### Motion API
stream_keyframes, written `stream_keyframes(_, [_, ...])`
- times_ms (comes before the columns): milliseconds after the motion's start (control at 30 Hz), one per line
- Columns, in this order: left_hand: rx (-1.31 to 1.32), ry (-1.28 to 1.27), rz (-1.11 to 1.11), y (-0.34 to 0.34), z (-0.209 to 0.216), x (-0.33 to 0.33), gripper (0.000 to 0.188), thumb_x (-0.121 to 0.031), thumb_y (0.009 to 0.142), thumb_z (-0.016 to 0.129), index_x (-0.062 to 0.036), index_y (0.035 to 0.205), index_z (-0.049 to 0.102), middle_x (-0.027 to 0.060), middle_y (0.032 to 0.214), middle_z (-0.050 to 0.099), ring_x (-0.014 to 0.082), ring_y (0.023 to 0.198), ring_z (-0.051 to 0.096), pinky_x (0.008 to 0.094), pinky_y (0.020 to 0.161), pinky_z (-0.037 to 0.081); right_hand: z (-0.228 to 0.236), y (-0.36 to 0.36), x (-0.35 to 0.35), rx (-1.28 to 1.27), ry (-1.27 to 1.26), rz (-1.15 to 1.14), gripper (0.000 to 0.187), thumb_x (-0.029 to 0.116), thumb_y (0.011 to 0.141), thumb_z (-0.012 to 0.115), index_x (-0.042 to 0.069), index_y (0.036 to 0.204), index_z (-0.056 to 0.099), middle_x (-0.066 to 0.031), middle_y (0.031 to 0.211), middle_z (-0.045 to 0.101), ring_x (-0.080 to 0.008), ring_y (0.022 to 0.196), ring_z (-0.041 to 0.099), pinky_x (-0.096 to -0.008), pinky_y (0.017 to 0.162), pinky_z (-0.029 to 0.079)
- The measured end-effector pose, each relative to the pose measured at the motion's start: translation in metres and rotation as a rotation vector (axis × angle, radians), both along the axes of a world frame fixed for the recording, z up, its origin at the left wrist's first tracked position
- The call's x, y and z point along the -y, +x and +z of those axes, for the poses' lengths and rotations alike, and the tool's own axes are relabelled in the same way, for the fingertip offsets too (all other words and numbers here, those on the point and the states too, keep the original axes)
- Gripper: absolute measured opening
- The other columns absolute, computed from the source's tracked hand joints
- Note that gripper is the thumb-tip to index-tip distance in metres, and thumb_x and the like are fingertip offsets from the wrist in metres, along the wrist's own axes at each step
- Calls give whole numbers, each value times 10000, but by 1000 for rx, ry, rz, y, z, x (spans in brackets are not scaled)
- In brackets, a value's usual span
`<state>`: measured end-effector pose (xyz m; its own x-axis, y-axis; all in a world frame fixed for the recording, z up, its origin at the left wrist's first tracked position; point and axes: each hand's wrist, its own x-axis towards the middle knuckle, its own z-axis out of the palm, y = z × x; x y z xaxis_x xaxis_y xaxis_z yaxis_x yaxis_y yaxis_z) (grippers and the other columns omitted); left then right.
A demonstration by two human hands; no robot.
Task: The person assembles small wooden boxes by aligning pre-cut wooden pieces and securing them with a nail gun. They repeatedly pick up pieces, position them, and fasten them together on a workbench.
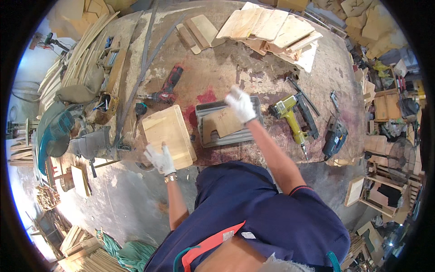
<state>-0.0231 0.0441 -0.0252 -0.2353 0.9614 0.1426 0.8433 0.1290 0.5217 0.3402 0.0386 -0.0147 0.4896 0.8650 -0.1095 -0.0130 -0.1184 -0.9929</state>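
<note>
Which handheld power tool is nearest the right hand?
The yellow-green nail gun, just right of the grey tray. It lies closest to the right hand; the red-and-black drill is farther left, the blue-and-black power tool farther right.

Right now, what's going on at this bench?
A person in white gloves has their left hand at the near-left corner of the pale boards. Their right hand, blurred, is at the gray tray, where a notched wooden piece lies. A drill lies beyond the boards.
</note>
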Motion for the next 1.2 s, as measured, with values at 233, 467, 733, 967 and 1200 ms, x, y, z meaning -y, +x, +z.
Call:
stream_keyframes(233, [188,4,-148,97,16,38,604,-284,867,738,25,1330,503,252,1287,544,420,1234,489,487,1049,385,4,154,-151,-331,66,-320,525,373,915,693,-3,1238,519,-139,1090,598,-273,866,652,-434,634,550])
stream_keyframes(467, [187,-82,-201,92,30,50,563,-252,882,721,9,1338,517,234,1290,560,394,1194,531,457,1010,430,-37,210,-261,-604,-93,-348,389,212,888,681,69,1228,558,-178,959,667,-330,710,669,-480,585,549])
stream_keyframes(733, [830,-320,-192,89,22,36,485,-171,946,653,20,1371,517,154,1342,589,240,1182,586,366,1028,454,4,131,-95,-725,101,-89,231,180,981,601,16,1142,579,-129,1031,664,-227,848,660,-352,726,546])
stream_keyframes(967, [1280,-711,-463,191,24,40,547,-144,962,655,41,1415,409,105,1302,574,192,1216,554,331,1005,461,19,-10,108,-831,87,56,257,196,1006,580,9,1182,585,-86,1017,675,-171,854,657,-316,747,562])
stream_keyframes(1200, [1685,-922,-426,156,17,48,485,-42,873,712,13,1320,533,91,1259,640,179,1165,603,350,1021,470,39,41,175,-607,-140,-232,590,487,1066,310,51,1452,404,-153,1376,539,-295,1187,567,-484,1017,474])
